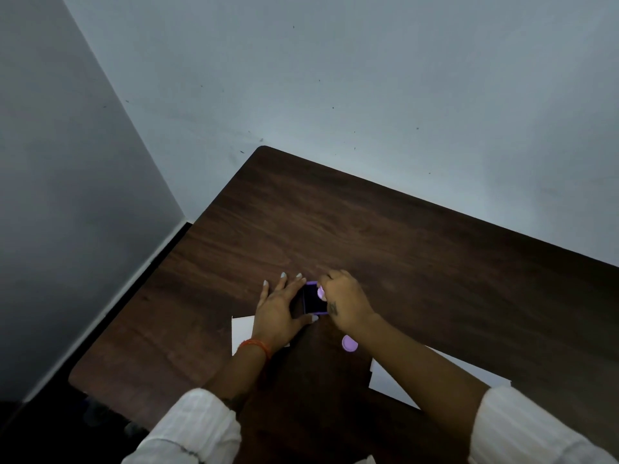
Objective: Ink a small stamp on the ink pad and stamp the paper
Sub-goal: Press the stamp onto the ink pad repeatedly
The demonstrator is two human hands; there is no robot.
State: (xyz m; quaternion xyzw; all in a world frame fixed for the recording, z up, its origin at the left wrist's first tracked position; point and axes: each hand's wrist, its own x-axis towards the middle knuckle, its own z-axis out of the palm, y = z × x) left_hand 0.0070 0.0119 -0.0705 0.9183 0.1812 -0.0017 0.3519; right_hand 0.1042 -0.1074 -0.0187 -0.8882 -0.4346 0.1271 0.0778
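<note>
A small purple ink pad (315, 300) with a dark inked face lies on the brown table (418, 256). My left hand (279, 306) rests flat against its left side, thumb at its near edge, fingers spread. My right hand (345, 303) is closed around a small lilac stamp (321, 293), which is pressed down at the pad's right edge; most of the stamp is hidden in my fist. A white sheet of paper (395, 380) lies under my right forearm. Another white sheet (243, 333) lies under my left wrist.
A round lilac cap (349, 344) lies on the table just left of my right wrist. The table's left edge runs close to the grey wall, and its far edge meets the wall behind.
</note>
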